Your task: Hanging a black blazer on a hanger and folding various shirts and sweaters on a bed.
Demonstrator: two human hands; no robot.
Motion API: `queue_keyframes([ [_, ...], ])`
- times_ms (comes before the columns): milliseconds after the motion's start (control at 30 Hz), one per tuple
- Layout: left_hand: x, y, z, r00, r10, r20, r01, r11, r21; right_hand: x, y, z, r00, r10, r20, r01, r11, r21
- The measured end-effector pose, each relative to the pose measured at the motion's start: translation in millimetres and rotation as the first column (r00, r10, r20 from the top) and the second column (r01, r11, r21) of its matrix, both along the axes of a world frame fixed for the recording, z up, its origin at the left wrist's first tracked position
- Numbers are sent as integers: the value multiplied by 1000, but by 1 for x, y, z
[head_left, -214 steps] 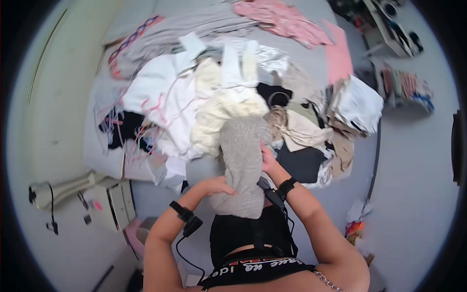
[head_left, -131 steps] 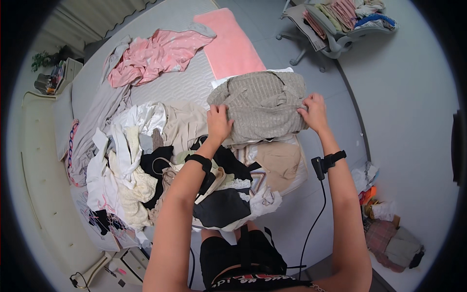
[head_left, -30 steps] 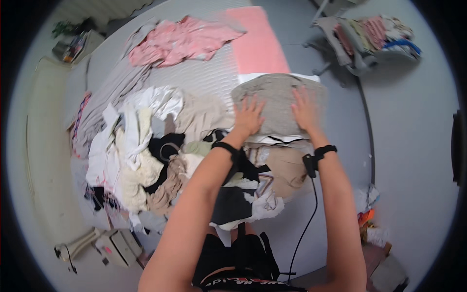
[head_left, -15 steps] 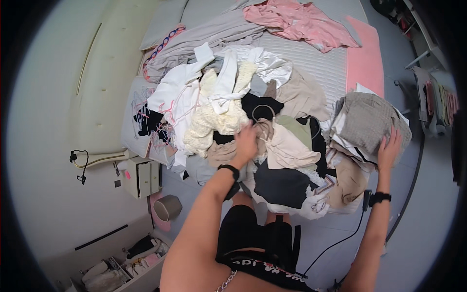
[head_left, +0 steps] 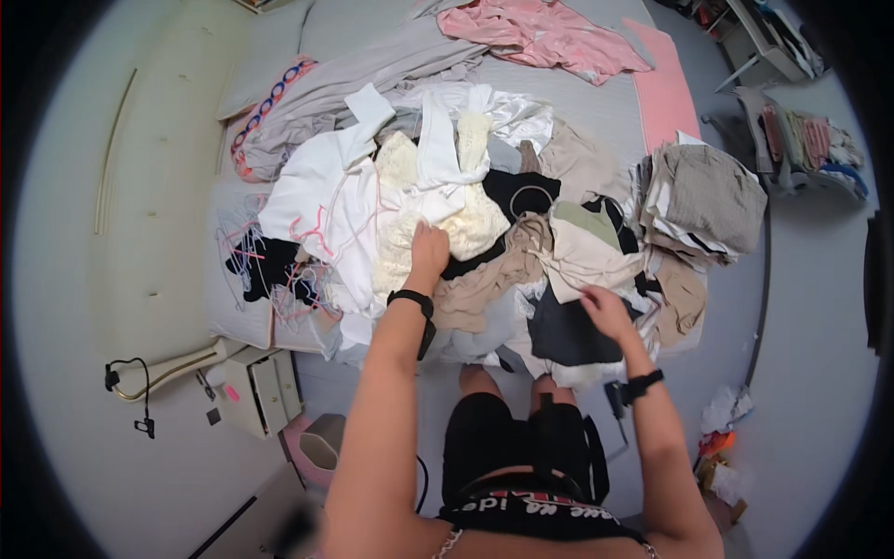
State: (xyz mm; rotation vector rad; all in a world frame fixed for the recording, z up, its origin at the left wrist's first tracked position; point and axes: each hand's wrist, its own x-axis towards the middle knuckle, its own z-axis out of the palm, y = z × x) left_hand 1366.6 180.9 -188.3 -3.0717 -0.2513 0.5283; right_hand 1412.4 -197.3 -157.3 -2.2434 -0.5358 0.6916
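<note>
A big heap of clothes lies on the bed in front of me. My left hand is closed at the cream textured knit garment, its fingers bunched on the fabric beside a white long-sleeved top. My right hand has its fingers pinched at the lower edge of a pale cream cloth garment, just above a dark grey folded piece. Between the hands lies a crumpled beige garment. A black garment with a round hanger-like ring sits behind it.
To the right stands a stack of folded clothes, grey on top. Tangled hangers lie at the left. A pink garment is spread at the far side of the bed. A small cabinet and a bin stand lower left.
My right hand has left the folded stack and come left to the pale cream cloth. My left hand has shifted left and up onto the cream knit. The whole view has turned slightly.
</note>
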Motion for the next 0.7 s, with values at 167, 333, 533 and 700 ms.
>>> queue_keyframes([
  [167, -84, -68, 38, 991, 79, 104, 13, 727, -686, -51, 118, 10, 475, -232, -849, 496, 867, 41],
  [333, -153, -79, 100, 983, -110, 145, 179, 439, -881, -62, 179, 23, 247, 181, -952, 756, 579, 306],
  [533, -174, -52, 131, 990, -142, 18, 50, 230, -972, -63, 172, 91, 683, -19, -730, 399, 847, 352],
  [700, -152, -24, 126, 913, 208, 352, 225, 463, -857, -76, 136, 193, 796, 98, -598, 323, 766, 555],
])
